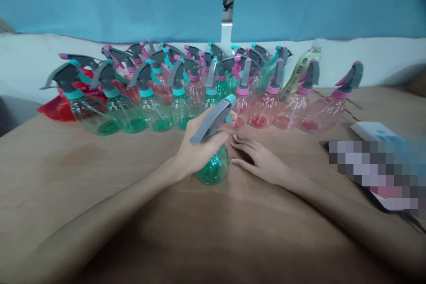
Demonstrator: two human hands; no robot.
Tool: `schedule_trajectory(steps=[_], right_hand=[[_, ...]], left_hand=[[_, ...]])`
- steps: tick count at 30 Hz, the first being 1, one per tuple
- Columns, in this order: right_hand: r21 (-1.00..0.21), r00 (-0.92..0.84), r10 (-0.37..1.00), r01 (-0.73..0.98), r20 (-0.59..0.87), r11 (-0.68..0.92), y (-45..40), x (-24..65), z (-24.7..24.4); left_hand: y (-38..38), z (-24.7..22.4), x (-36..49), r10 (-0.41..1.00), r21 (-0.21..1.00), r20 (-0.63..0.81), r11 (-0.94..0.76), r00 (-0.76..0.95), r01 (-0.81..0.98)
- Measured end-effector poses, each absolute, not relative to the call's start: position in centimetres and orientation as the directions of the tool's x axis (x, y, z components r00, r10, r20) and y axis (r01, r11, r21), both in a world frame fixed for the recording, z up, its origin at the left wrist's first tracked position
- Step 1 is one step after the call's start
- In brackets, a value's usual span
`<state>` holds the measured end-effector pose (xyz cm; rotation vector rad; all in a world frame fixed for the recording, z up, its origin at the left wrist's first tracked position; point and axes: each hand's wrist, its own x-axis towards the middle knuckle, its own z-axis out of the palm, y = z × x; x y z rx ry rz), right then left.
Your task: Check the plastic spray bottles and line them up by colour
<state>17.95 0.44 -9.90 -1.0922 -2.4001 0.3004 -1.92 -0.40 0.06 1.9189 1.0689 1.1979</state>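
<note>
Left hand (198, 151) wrapped around the neck of a green spray bottle (214, 171) at the wooden table (159, 230).
That grip hides the bottle's neck and most of the fingers; to the bottle's right, the right hand (258, 159) lies unfilled, fingers loosely spread. Behind the bottle, front-row sprayers (156, 115) partly cover others; far right of it, pixelation masks something.
</note>
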Motion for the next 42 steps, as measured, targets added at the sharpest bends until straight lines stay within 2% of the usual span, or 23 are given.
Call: schedule_trajectory(steps=[3,13,42], right_hand=[[-0.382,-0.568,0.759,0.655,0.32,0.651,0.43,17.94,-9.84],[-0.39,-0.559,0.756,0.648,0.34,0.655,0.49,18.01,-9.95],[-0.376,-0.565,0.752,0.651,0.339,0.659,0.5,17.98,-9.98]], left_hand=[[-0.4,-0.26,-1.87,0.866,0.826,0.428,-0.491,0.259,0.276],[-0.64,-0.42,-2.06,0.887,0.807,0.404,-0.46,0.223,0.369],[-0.7,-0.1,-1.9,0.892,0.832,0.389,-0.448,0.23,0.329]])
